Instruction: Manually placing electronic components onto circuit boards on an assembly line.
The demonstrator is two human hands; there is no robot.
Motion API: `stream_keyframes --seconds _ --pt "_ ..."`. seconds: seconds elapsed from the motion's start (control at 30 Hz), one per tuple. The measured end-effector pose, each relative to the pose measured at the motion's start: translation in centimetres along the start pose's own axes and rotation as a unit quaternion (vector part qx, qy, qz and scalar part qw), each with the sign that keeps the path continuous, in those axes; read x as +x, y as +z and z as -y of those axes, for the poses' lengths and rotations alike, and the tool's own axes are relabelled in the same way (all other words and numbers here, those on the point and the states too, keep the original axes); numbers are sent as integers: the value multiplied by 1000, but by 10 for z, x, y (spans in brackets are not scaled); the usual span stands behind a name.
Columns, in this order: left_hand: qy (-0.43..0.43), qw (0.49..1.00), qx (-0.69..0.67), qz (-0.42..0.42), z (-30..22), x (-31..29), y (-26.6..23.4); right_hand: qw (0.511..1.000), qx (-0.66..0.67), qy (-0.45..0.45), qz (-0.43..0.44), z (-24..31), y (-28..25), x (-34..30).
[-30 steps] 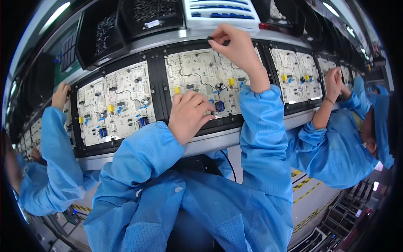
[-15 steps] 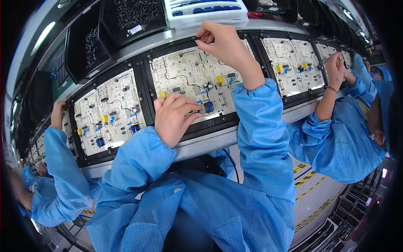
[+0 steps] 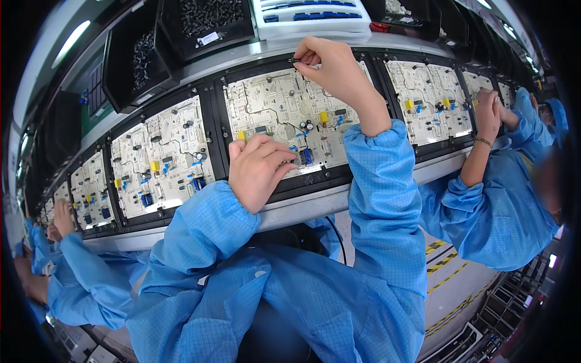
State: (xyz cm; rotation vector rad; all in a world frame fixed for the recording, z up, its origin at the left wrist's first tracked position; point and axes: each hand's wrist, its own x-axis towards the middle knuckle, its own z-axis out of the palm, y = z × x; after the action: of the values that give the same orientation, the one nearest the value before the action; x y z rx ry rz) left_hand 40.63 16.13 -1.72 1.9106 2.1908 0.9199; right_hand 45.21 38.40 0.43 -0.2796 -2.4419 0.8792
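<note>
The right hand is raised at about 12 o'clock, thumb and forefinger pinched together on a small dark part held against the top edge of the middle board, a pale circuit board set in a black frame. The left hand rests at the centre of the view, loosely curled, its fingers lying on the lower part of the same board beside a blue component; it touches the board, and whether it grips anything cannot be told. The two hands are well apart, the right one up at the board's top rim and the left near its bottom edge. Yellow blocks and a cluster of small capacitors sit on the board between them. Both forearms wear blue sleeves. At 9 o'clock lies a second board, and at 2 o'clock a third board. Above, at 11 o'clock, black bins hold small dark parts, and a white tray with blue pieces stands at 12 o'clock. At 3 o'clock a co-worker's hand presses on the next board along; at 8 o'clock another co-worker's hand reaches to a far board.
</note>
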Motion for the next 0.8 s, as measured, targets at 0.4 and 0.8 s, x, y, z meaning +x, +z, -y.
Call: stream_keyframes --seconds 0.4,0.8 --pt "-7 1000 0 26 0 6 -4 1000 -13 -23 -9 -3 -7 -3" --pt "41 988 146 -31 -19 -3 12 994 -47 -50 79 3 7 -8"
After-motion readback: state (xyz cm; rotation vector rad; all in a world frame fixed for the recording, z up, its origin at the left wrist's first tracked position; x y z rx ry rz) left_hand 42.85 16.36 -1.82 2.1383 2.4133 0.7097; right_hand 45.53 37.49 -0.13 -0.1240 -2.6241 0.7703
